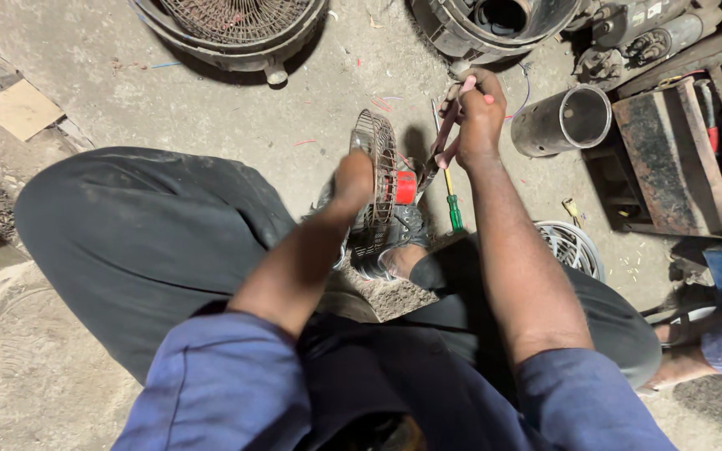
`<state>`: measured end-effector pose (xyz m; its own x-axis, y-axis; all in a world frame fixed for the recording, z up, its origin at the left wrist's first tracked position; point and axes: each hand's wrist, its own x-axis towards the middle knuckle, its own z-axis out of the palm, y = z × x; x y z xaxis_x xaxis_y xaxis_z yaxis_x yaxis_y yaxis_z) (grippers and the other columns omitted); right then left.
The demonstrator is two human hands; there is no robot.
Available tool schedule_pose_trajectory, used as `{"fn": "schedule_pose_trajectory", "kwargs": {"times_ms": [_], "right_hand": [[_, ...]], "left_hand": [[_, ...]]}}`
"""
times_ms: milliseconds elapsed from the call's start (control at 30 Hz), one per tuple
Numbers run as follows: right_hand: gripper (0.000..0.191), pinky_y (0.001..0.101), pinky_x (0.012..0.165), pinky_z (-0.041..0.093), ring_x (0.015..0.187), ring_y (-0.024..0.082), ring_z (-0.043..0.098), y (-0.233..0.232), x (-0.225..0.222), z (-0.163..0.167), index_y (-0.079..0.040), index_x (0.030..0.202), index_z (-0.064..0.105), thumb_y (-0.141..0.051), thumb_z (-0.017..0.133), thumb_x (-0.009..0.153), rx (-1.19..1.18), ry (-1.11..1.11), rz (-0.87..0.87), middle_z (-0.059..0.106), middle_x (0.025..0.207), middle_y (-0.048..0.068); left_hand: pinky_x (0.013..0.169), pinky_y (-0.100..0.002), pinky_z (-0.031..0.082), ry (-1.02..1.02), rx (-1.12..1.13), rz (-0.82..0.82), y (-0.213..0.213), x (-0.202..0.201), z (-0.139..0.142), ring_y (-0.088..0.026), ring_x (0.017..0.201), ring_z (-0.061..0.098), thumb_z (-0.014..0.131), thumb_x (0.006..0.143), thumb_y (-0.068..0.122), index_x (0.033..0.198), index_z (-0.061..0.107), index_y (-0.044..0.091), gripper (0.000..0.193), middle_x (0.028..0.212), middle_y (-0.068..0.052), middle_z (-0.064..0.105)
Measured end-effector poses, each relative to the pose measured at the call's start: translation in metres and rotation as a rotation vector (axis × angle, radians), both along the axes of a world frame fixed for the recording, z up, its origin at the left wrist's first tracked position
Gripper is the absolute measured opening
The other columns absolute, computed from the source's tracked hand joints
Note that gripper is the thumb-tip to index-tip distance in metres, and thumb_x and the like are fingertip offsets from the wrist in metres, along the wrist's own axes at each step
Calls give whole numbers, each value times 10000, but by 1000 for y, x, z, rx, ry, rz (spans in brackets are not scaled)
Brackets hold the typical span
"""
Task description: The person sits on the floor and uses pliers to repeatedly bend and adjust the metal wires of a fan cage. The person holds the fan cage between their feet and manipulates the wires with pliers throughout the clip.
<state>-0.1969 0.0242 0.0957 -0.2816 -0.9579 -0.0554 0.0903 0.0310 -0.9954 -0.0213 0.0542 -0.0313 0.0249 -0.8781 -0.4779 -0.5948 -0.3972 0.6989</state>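
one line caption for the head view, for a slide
Left hand steadies a small wire fan guard; right hand grips pliers.

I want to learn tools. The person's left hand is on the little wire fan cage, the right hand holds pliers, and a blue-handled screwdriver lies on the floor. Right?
Not quite: the screwdriver has a green handle, not blue, as the head view shows. The left hand is on the wire fan cage, and the right hand holds pliers.

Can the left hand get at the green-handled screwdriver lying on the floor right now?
Probably not directly: the left hand grips the small fan's wire guard, which stands between it and the screwdriver. The right hand, holding pliers, is nearer.
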Motion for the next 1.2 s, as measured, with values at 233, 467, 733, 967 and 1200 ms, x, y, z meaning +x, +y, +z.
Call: {"fn": "schedule_pose_trajectory", "kwargs": {"times_ms": [233, 467, 733, 967, 1200], "right_hand": [[187, 355, 695, 552, 744, 187, 621, -1, 1, -4, -46, 1113, 616, -154, 570, 967, 11, -10, -12, 630, 861, 61], [185, 374, 725, 585, 772, 188, 635, -7, -1, 0, -48, 1105, 621, -176, 581, 977, 22, -8, -16, 631, 878, 54], [189, 373, 722, 589, 765, 186, 639, -4, -5, -3, -48, 1109, 612, -183, 580, 980, -4, -7, -8, 631, 884, 56], [196, 337, 667, 544, 746, 191, 658, 0, -6, 1, -49, 1118, 603, -170, 568, 968, -28, 11, -3, 626, 871, 61], [230, 291, 678, 480, 762, 165, 610, -1, 1, 5, -17, 1153, 599, -109, 523, 956, -103, 64, -1, 636, 920, 72]], "left_hand": [[875, -536, 526, 51, -9, 92, 25, 19, 15, -459, 951, 689, 510, 976, 289, 1088, 665, -11, 356, 1020, -282, 712], [699, -471, 520, 983, 406, 468, 34, 1, -26, -345, 762, 648, 350, 1026, 429, 1022, 697, 18, 538, 874, -193, 709], [517, -388, 467, 1044, 416, 437, 43, -7, -37, -204, 494, 546, 335, 1041, 455, 893, 681, 56, 548, 661, -73, 649], [674, -372, 508, 516, 247, 272, 43, -3, -19, -240, 661, 691, 354, 1015, 468, 795, 743, 65, 602, 707, -95, 742], [616, -461, 505, 149, -95, 3, 18, -4, -15, -316, 679, 651, 535, 911, 292, 843, 674, 41, 295, 750, -143, 688]]}}
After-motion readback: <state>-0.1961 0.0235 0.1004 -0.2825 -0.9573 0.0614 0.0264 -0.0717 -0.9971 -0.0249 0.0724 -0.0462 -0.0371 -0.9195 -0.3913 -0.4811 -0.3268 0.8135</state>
